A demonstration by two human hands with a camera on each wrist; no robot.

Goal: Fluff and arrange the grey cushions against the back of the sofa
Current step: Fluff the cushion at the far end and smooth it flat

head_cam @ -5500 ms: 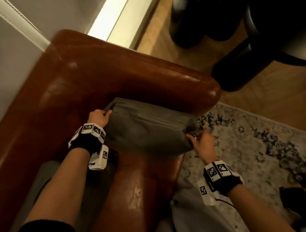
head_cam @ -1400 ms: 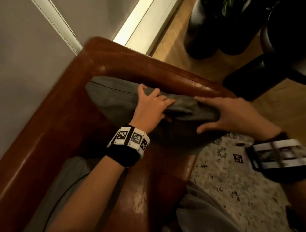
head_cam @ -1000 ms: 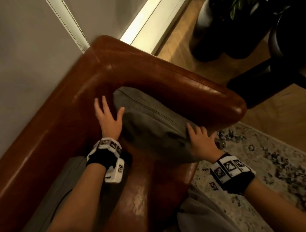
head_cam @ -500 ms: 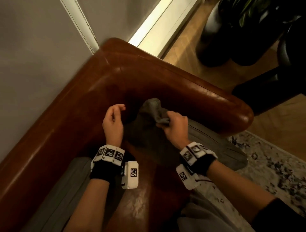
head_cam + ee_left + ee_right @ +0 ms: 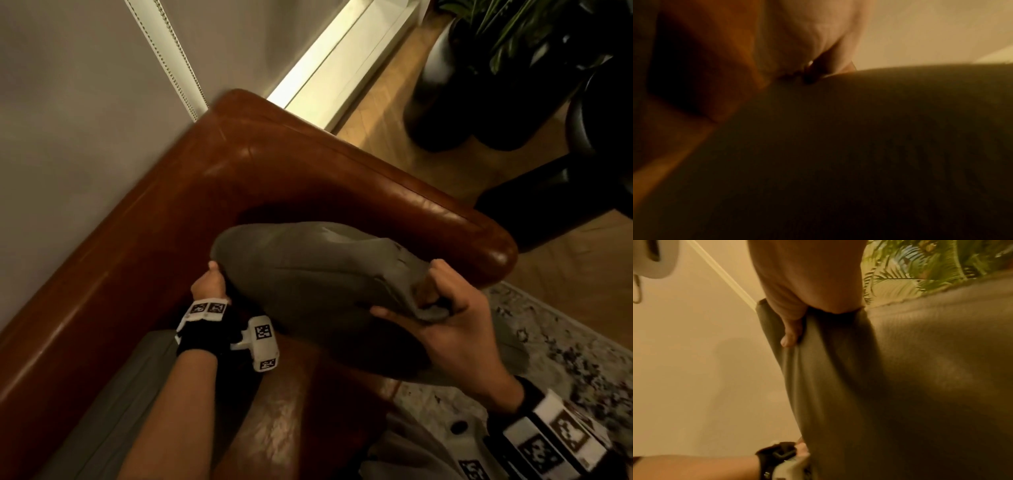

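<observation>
While hand-held, cushion (image 5: 308, 274) crosswise, level

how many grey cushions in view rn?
2. One cushion is held up over the sofa corner, left hand and right hand gripping its ends. A second cushion lies on the seat under the left arm. Others may be out of frame.

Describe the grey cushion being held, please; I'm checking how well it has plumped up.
The grey cushion is a plump, rounded pillow in plain matte woven-looking fabric, with a seam running along its edge. It is held over the corner of the brown leather sofa, lying roughly level; whether it touches the seat is hidden. The left hand grips its left end, and the right hand pinches a bunched, creased corner at its right end. The middle bulges smoothly; folds gather only near the right grip.
</observation>
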